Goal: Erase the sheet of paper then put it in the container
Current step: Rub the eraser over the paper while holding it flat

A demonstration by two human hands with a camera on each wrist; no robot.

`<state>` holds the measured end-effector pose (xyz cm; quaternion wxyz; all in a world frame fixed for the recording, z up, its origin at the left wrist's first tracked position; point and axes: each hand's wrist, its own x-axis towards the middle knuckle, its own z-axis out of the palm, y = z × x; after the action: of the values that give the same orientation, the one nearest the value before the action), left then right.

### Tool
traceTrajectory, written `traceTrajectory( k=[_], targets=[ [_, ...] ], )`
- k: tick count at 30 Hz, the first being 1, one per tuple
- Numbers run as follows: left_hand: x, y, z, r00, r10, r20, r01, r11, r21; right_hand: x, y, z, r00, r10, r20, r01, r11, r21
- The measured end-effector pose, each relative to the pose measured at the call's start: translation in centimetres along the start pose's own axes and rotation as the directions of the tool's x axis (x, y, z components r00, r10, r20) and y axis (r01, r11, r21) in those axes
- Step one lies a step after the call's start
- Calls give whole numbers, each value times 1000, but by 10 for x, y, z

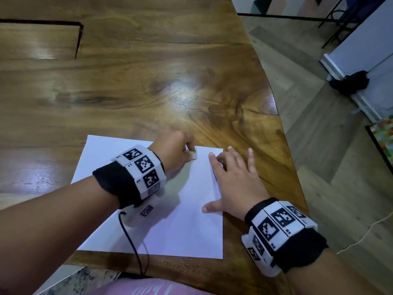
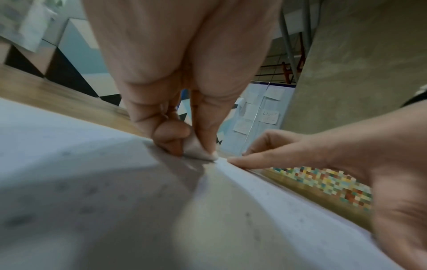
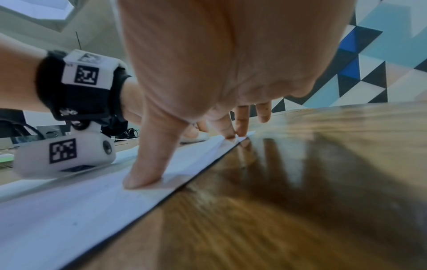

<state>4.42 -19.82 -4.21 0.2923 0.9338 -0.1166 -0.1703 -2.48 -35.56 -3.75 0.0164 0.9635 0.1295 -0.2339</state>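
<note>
A white sheet of paper (image 1: 174, 220) lies flat near the front edge of the wooden table (image 1: 148, 81). My left hand (image 1: 180, 152) pinches a small whitish eraser (image 1: 194, 155) and holds it down on the sheet near its far edge; the left wrist view shows the eraser (image 2: 198, 152) between thumb and fingers on the paper (image 2: 115, 201). My right hand (image 1: 231, 179) lies spread flat on the sheet's right edge, thumb and fingertips pressing it down. In the right wrist view the thumb (image 3: 148, 164) presses the paper (image 3: 69, 210). No container is in view.
The table's curved right edge (image 1: 282, 133) drops to a wooden floor. A rectangular cut-out (image 1: 42, 39) sits in the tabletop at the far left. A black cable (image 1: 136, 248) hangs from my left wrist camera over the sheet's front edge.
</note>
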Motion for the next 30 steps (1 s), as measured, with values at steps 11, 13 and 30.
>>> traceTrajectory(
  k=[11,13,30],
  targets=[
    [6,14,-2,996,87,13,-88,992,93,0,1,1,1000,0,1,0,1000,9],
    [5,16,2,995,104,9,-104,990,96,-1,2,1,1000,-1,2,1,1000,10],
    [-24,9,5,856,172,487,-272,952,141,-1,4,4,1000,-5,8,4,996,94]
  ],
)
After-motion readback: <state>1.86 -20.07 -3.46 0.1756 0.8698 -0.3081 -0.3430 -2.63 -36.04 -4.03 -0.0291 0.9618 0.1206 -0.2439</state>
